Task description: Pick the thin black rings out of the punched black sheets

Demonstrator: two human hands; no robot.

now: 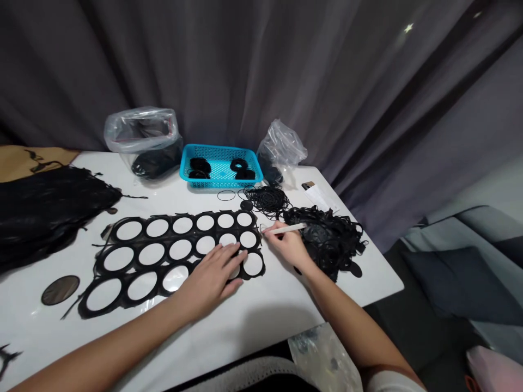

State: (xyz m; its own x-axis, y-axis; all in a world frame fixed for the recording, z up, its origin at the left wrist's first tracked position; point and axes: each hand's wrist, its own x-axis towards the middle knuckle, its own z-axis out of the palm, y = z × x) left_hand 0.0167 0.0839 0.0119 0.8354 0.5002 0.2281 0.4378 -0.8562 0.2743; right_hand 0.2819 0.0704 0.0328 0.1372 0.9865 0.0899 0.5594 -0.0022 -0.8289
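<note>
A black rubber sheet (134, 267) with rows of round cut-out holes lies flat on the white table (253, 321). My left hand (214, 277) rests open on the sheet's right end, fingers spread flat. My right hand (288, 245) is closed around a thin white stick-like tool (284, 229), whose tip points left at the sheet's right edge. A tangle of black rubber scraps (327, 239) lies just right of that hand.
A blue basket (220, 166) with black rings stands at the back, between two clear plastic bags (143, 139) (280, 149). Thin black rings (267, 198) lie in front of it. More black sheets (44, 207) are stacked left; a black disc (60, 289) lies near.
</note>
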